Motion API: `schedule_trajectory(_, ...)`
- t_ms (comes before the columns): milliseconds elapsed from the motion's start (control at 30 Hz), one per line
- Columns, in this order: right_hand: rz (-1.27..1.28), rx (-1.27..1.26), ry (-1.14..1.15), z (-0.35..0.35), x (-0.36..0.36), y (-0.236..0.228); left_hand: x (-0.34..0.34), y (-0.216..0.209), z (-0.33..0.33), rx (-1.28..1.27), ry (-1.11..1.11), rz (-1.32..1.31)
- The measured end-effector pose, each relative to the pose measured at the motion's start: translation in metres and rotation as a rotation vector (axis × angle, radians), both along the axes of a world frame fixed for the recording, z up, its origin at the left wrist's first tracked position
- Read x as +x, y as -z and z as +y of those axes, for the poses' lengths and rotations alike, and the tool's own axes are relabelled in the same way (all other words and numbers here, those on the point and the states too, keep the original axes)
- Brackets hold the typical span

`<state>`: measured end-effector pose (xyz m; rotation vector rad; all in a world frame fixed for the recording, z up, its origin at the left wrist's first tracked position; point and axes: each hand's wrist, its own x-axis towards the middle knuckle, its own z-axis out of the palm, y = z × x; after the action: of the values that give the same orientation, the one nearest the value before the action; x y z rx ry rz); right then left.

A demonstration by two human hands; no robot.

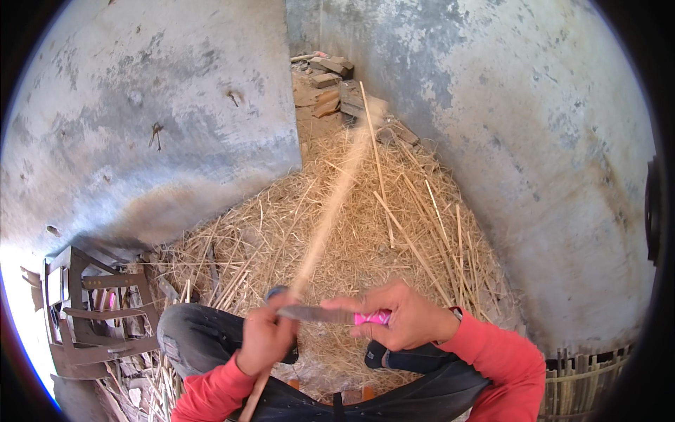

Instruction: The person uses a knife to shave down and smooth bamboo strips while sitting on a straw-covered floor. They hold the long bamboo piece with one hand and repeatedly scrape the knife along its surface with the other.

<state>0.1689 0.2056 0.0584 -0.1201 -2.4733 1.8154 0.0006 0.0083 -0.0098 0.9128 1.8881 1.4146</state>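
My left hand (266, 339) is closed round a long pale strip, probably bamboo (329, 221). Its far part slants up and away over the floor, blurred by motion; the near end passes below my hand toward my lap. In my right hand (408, 318) is a knife (316, 314) with a pink patterned handle, partly hidden by the fingers. The blade points left and lies across the strip beside my left fingers. Whether its edge bites into the strip cannot be made out.
Pale shavings (316, 204) and loose strips cover the floor between two weathered walls. Bricks (330, 70) are stacked at the far corner. A dark wooden frame (105, 313) stands at left, and upright slats (580, 383) at lower right. My bent knees flank the work.
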Motion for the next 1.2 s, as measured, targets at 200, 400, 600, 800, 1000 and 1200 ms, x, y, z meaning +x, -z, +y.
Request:
schedule_trajectory(200,0.263,0.385,0.387,0.018,-0.001,0.015,-0.015,-0.006,-0.013,0.045,-0.010,-0.256)
schedule_trajectory(400,0.271,0.491,0.688,0.051,0.008,0.011,0.003,-0.007,-0.011,0.024,0.272,-0.318)
schedule_trajectory(600,0.385,0.516,0.900,0.066,0.005,0.013,0.009,-0.014,-0.010,-0.019,0.340,-0.293)
schedule_trajectory(800,0.401,0.542,0.682,0.045,-0.003,0.027,0.007,-0.014,-0.013,-0.013,0.307,-0.228)
schedule_trajectory(1000,0.337,0.481,0.569,0.011,-0.011,0.031,0.003,-0.012,-0.016,-0.022,0.265,-0.316)
schedule_trajectory(1200,0.322,0.389,0.487,-0.013,-0.014,0.048,0.002,-0.015,-0.014,-0.033,0.234,-0.421)
